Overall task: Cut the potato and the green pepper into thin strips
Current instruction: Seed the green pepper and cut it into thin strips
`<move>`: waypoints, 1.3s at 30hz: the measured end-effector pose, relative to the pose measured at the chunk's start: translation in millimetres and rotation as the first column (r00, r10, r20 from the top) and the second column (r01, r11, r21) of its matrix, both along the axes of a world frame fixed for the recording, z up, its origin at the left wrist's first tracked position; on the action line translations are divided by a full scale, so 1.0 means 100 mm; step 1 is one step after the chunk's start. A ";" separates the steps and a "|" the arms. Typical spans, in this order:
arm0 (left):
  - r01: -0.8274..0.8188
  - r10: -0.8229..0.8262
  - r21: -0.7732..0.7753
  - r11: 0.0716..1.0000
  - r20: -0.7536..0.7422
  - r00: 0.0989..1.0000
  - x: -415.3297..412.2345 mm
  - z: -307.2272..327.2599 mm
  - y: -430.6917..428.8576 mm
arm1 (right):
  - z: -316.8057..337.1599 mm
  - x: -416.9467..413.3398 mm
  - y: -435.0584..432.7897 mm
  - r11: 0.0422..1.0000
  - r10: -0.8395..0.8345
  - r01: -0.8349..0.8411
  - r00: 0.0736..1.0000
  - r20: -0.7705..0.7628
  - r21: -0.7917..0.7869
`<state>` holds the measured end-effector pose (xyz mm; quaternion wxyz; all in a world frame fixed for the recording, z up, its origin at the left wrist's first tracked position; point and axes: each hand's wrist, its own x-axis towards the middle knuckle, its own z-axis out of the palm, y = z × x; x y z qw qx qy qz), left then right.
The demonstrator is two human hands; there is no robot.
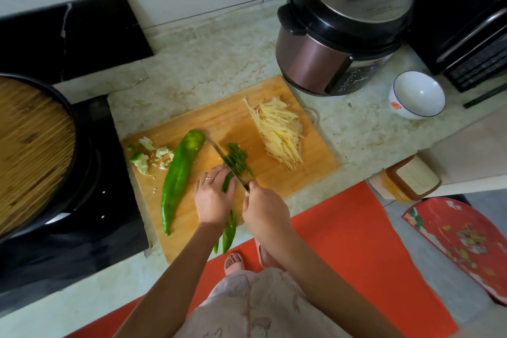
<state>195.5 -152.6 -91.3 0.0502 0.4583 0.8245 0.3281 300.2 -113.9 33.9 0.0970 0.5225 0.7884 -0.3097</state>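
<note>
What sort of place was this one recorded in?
Likely a home kitchen: a cutting board on a stone counter, a cooktop beside it, and an electric cooker at the back.

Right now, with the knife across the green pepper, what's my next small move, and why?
Probably draw the left hand back slightly along the pepper piece and slice again: the knife sits close beside that hand, cut pepper strips lie beyond the blade, and much uncut length remains.

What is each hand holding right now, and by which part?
Right hand grips the knife by its handle; left hand holds the green pepper half down, just behind the blade.
</note>
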 end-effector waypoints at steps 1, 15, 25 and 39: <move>0.000 0.000 0.005 1.000 -0.001 1.000 0.00 0.01 0.00 | 0.00 0.00 0.00 1.000 0.000 0.001 1.000 0.009 -0.003; 0.015 -0.015 -0.011 1.000 -0.010 1.000 -0.01 0.06 0.00 | -0.21 -0.35 0.26 0.978 -0.149 0.150 0.989 0.018 -0.142; 0.003 -0.002 -0.038 0.999 0.011 1.000 0.05 0.05 -0.14 | -0.08 0.14 0.24 0.999 -0.042 0.037 0.985 -0.169 -0.034; -0.026 0.024 0.048 0.999 0.058 0.998 0.03 0.03 -0.12 | -0.03 0.21 0.08 0.998 0.059 -0.056 0.993 -0.100 0.036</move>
